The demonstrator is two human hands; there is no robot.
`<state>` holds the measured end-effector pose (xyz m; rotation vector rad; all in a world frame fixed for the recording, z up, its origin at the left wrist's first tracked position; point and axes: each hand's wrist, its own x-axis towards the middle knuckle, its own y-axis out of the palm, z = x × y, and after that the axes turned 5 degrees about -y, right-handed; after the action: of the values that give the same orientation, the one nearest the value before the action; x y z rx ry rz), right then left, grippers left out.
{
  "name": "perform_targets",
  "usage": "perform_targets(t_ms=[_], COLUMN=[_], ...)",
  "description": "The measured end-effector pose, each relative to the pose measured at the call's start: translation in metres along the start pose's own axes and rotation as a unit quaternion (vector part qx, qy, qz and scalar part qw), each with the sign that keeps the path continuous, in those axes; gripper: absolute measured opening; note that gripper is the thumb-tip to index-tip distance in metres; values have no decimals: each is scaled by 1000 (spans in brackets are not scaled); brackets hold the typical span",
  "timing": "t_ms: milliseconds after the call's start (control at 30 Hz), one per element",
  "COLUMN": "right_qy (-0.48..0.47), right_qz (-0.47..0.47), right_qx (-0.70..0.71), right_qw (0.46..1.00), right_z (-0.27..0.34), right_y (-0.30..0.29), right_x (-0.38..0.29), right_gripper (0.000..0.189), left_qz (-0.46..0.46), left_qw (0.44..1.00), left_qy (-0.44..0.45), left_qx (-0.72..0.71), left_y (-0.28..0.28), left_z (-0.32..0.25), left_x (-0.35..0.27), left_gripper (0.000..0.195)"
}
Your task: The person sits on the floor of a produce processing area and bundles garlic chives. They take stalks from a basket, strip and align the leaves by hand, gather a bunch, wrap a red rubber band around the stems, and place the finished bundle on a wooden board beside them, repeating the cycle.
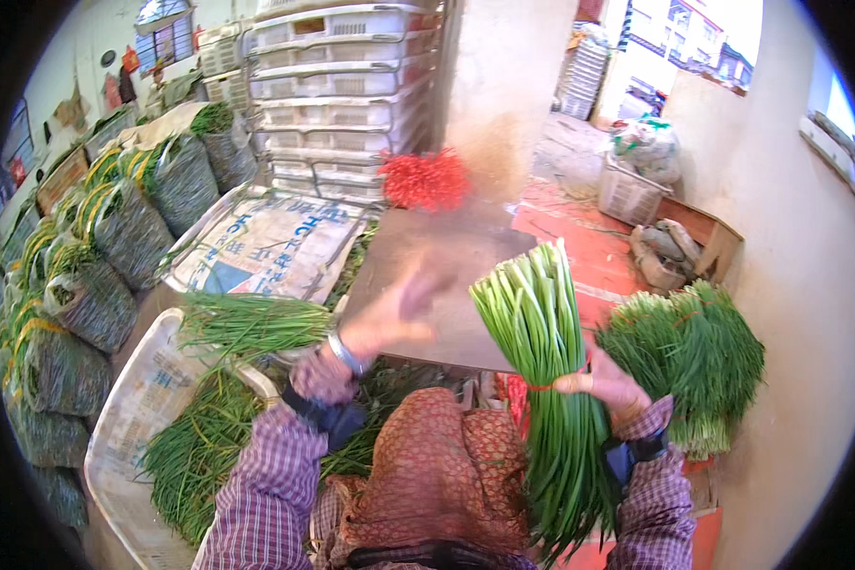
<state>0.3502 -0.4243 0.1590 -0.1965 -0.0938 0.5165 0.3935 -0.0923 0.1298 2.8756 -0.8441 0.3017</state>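
A bunch of green chives (pixel 531 313), bound with a red tie (pixel 539 388), is in my right hand (pixel 609 385). Its pale cut ends point up and away from me, and the dark leaves hang down over the right side of my lap. My left hand (pixel 392 313), blurred by motion, is raised over a dark work board (pixel 463 285). Its thumb stands apart from the fingers, and nothing shows in it. A clump of red ties (pixel 424 179) sits at the board's far edge. Loose chives (pixel 256 324) lie beside my left wrist.
At left, a white plastic crate (pixel 125 427) holds more chives (pixel 203 456), near several stuffed sacks (pixel 132 231). Stacked plastic crates (pixel 320 92) rise behind a sack-covered crate (pixel 263 242). Bundled chives (pixel 691 356) are piled at right, beside the wall (pixel 776 249).
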Motion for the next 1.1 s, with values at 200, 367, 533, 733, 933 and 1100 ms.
perform_targets(t_ms=[200, 367, 533, 733, 933, 1100], right_qy=[100, 27, -58, -106, -83, -76], right_qz=[7, -53, -174, -227, -234, -269], right_qx=[155, 145, -248, -344, -322, -277], right_qw=[983, 988, 951, 905, 914, 919], right_z=[-36, -26, -16, -11, -31, -28], right_y=[30, 51, 73, 79, 81, 71], right_x=[-62, -72, -75, -96, -131, -137], right_gripper=[82, 73, 93, 122, 120, 111], left_qz=[1, -145, -189, -129, -66, -24], left_qw=[982, 959, 942, 929, 908, 931], left_qy=[-74, -30, -43, -24, -38, -35], left_qx=[-176, -243, -273, -346, -412, -362], left_y=[128, 174, 191, 201, 211, 205], left_z=[37, 37, 53, 68, 76, 86], left_x=[-19, -29, -21, -11, -8, -4], left_gripper=[92, 75, 71, 70, 69, 81])
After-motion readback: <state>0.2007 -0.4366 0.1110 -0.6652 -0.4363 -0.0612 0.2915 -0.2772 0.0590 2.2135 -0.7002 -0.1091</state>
